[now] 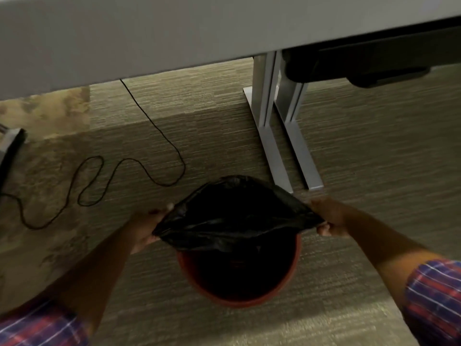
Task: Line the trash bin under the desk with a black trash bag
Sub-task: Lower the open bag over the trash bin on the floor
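Observation:
A round red trash bin (239, 299) stands on the carpet below me, its inside dark. Over its far half a black trash bag (237, 216) is stretched wide, its mouth pulled open sideways. My left hand (147, 226) grips the bag's left edge and my right hand (330, 217) grips its right edge. The bag covers the bin's far rim; the near rim is bare. Both forearms reach in from plaid sleeves at the bottom corners.
The grey desk top (149, 33) spans the upper view. Two grey desk legs with flat feet (282, 151) stand just beyond the bin on the right. A thin black cable (149, 168) loops over the carpet at left. A dark object (11, 151) lies at the left edge.

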`<action>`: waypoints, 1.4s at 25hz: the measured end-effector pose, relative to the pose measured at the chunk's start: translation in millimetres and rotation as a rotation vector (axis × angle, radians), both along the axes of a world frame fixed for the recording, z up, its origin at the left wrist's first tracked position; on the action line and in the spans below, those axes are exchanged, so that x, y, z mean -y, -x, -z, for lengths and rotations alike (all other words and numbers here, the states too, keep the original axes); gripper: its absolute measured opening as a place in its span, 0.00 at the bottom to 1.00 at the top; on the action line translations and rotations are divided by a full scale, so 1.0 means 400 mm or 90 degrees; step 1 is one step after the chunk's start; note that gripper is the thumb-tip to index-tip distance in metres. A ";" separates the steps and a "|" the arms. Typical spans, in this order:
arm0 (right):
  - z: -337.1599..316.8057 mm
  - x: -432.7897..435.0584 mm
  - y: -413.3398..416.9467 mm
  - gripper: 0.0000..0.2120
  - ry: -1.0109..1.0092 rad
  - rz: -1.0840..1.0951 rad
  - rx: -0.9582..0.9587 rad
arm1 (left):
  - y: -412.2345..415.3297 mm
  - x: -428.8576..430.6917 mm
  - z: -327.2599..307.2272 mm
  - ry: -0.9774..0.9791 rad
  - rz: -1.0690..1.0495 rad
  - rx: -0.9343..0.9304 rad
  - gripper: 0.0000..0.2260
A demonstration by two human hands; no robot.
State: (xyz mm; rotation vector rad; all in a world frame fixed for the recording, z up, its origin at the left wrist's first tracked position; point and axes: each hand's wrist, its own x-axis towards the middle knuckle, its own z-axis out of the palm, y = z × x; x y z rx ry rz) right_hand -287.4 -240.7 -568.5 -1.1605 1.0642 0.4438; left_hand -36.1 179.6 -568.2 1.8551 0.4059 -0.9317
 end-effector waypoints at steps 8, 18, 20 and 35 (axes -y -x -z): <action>-0.068 -0.096 0.099 0.07 0.003 -0.026 0.062 | 0.122 -0.060 -0.040 0.047 0.042 -0.057 0.16; -0.097 -0.179 0.164 0.07 0.117 -0.069 -0.131 | 0.261 -0.022 -0.062 -0.113 0.036 -0.170 0.06; -0.088 -0.221 0.176 0.05 0.132 -0.039 -0.147 | 0.297 -0.021 -0.058 -0.110 0.035 -0.186 0.06; -0.020 -0.414 0.221 0.08 0.208 0.119 -0.177 | 0.444 -0.041 0.020 -0.102 0.034 -0.095 0.06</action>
